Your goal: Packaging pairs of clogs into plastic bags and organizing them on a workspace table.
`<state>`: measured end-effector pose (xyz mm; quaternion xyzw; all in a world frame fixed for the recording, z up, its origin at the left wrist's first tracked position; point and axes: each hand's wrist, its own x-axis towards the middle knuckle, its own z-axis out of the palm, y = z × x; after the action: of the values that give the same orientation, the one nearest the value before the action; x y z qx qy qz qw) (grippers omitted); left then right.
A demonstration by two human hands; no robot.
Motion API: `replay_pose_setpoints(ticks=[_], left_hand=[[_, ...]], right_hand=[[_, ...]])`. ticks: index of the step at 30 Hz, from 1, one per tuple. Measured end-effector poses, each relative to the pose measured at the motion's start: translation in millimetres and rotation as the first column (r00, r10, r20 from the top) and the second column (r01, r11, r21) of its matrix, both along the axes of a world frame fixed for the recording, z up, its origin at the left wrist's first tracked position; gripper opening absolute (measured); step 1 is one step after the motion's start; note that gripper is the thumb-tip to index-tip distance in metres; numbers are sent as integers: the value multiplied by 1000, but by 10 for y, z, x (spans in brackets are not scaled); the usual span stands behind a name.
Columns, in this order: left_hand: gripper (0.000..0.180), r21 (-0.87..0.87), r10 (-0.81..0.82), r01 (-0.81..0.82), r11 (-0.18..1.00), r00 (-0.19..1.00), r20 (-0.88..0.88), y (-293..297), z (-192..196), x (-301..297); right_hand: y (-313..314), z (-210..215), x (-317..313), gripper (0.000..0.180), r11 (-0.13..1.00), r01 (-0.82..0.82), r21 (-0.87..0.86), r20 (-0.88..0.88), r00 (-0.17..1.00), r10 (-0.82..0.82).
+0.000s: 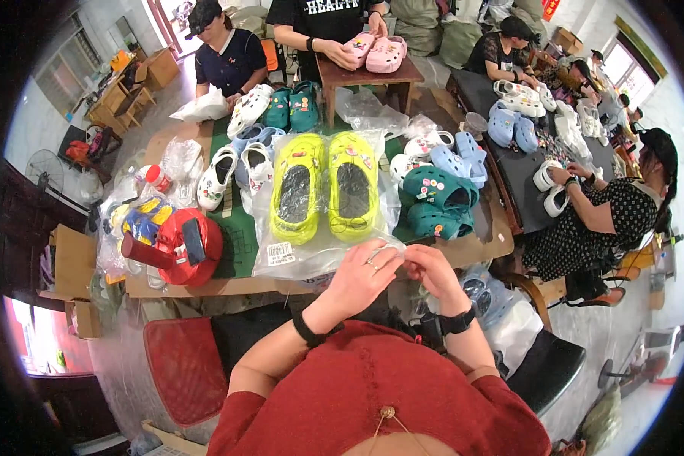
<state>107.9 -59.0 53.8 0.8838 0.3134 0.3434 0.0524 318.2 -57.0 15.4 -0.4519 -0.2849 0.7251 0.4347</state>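
Note:
A pair of lime-yellow clogs (296,226) with charms lies side by side inside a clear plastic bag (311,262) at the table's near edge. The bag has a white label at its near left corner. Its near right edge is pinched in the fingers of my left hand (366,272), which wears a ring. Close beside it, my right hand (432,271) has thumb and fingers pressed together on the same edge of the bag. Dark green clogs (437,190) with charms stand just beyond my right hand.
Around the bag stand white, blue and green clogs (302,106). To the left are a red round container (194,247) with a phone on it and a red-capped jar (158,178). Across the table, a person holds pink clogs (386,55) on a small wooden stand (334,80). Others work at a dark table (536,216) on the right.

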Motion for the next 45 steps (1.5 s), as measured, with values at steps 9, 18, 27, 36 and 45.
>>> replay_pose_setpoints(ticks=[9, 18, 27, 36, 45], left_hand=[[32, 69, 72, -74, 995, 997, 38, 153, -241, 189], [25, 149, 63, -72, 986, 996, 67, 120, -264, 233], [23, 105, 26, -37, 994, 995, 100, 139, -300, 200], [23, 122, 203, -199, 972, 979, -15, 128, -263, -465], [23, 75, 136, -134, 988, 990, -22, 106, -307, -478]], right_hand=[[-42, -104, 45, 18, 1000, -25, -16, -33, 999, 24], [-85, 9, 37, 22, 999, -31, -31, 214, 976, 37], [18, -61, 65, 17, 989, -146, 31, 364, 923, 125], [65, -3, 93, 21, 998, 7, 59, 80, 997, -11], [40, 89, -201, 33, 986, -164, -35, 453, 877, 162]])
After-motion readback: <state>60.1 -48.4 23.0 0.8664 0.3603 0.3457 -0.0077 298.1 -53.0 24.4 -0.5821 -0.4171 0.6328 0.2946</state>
